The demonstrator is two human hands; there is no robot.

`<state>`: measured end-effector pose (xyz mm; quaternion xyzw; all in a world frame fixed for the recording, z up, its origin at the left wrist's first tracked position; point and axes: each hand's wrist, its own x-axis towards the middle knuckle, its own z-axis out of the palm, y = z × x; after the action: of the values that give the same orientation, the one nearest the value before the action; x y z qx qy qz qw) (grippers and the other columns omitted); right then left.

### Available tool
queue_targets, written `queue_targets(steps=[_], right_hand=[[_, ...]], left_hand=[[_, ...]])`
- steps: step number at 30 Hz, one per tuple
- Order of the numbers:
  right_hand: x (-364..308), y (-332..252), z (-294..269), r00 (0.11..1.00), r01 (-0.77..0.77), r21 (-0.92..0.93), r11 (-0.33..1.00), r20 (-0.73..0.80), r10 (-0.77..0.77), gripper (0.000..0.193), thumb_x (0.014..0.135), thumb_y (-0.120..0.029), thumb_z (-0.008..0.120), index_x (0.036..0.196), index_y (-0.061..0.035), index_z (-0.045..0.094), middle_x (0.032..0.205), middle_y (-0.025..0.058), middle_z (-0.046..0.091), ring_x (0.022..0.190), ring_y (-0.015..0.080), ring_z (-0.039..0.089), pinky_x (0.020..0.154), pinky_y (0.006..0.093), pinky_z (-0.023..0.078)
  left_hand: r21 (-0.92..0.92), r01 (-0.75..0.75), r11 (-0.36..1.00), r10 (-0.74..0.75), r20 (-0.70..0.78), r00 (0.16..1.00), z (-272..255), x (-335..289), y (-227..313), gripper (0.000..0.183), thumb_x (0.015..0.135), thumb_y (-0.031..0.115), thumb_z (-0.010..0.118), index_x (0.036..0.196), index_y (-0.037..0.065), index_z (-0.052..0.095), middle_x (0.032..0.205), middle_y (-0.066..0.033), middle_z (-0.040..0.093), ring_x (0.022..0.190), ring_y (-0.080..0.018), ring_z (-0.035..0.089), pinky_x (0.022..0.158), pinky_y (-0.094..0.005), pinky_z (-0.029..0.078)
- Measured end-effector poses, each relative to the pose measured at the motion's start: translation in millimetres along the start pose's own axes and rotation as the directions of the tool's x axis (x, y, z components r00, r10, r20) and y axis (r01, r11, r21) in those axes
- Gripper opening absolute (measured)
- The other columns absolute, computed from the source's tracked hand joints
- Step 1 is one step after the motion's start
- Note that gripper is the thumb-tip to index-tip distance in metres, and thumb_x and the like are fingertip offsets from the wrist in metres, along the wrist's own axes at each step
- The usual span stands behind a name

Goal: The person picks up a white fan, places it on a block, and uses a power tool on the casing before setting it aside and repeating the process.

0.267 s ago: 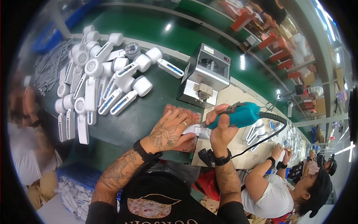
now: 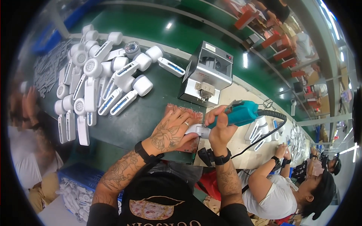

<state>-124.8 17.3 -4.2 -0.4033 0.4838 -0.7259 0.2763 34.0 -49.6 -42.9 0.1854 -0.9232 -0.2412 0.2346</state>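
My left hand (image 2: 170, 130) presses over a white handheld fan (image 2: 194, 129), its fingers wrapped across the body and mostly hiding it. The fan lies on a reddish pad (image 2: 190, 146) at the bench's near edge. In my right hand (image 2: 221, 133) is a teal electric screwdriver (image 2: 243, 113), gripped with its black cable trailing right. Its tip end points left toward the fan's neck; fingers hide the bit, so I cannot tell whether it touches.
A grey boxy machine (image 2: 207, 75) stands just beyond the pad. Many white fans (image 2: 90, 90) are piled at the left, beside grey strips (image 2: 52, 67). More fans (image 2: 256, 132) lie at the right. A blue crate (image 2: 81, 175) sits below left; a co-worker (image 2: 273, 196) is at the right.
My right hand and the screwdriver have shifted slightly left and the tool sits a little lower at its rear. My left hand stays on the fan.
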Motion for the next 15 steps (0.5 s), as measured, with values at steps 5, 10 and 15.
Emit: queue_targets(steps=[5,10,15], right_hand=[[1.7,1.4,0.4,1.0,-0.003,0.045,0.999,0.001,0.003,0.042,0.097,-0.04,0.067,0.094,-0.0008,0.052,0.07,0.0082,0.054,0.059,0.0193,0.054,0.057,0.0331,0.045],[31.4,-15.2,11.9,0.999,0.019,-0.128,0.992,-0.022,-0.022,0.046,0.097,-0.042,0.067,0.107,0.0021,0.058,0.071,0.0067,0.055,0.063,0.0191,0.056,0.059,0.0317,0.047],[74.5,-2.2,25.0,0.984,0.175,-0.112,0.978,0.003,-0.175,0.034,0.102,-0.032,0.062,0.108,0.0007,0.058,0.076,0.0057,0.059,0.068,0.0152,0.059,0.063,0.0286,0.049]], left_hand=[[-0.007,0.028,1.0,-0.028,0.031,0.999,-3.3,0.4,0.1,0.045,0.094,0.038,0.061,0.127,0.008,0.062,0.118,-0.0121,0.058,0.115,-0.032,0.05,0.104,-0.0458,0.038],[-0.028,0.014,1.0,-0.014,0.007,1.0,-2.7,-1.4,-0.5,0.045,0.094,0.039,0.061,0.127,0.009,0.061,0.119,-0.012,0.058,0.116,-0.0329,0.05,0.104,-0.0456,0.039],[-0.047,0.021,0.999,-0.02,0.023,1.0,-4.5,-4.4,-0.1,0.043,0.095,0.04,0.06,0.126,0.01,0.061,0.119,-0.0117,0.058,0.117,-0.0339,0.05,0.105,-0.0458,0.038]])
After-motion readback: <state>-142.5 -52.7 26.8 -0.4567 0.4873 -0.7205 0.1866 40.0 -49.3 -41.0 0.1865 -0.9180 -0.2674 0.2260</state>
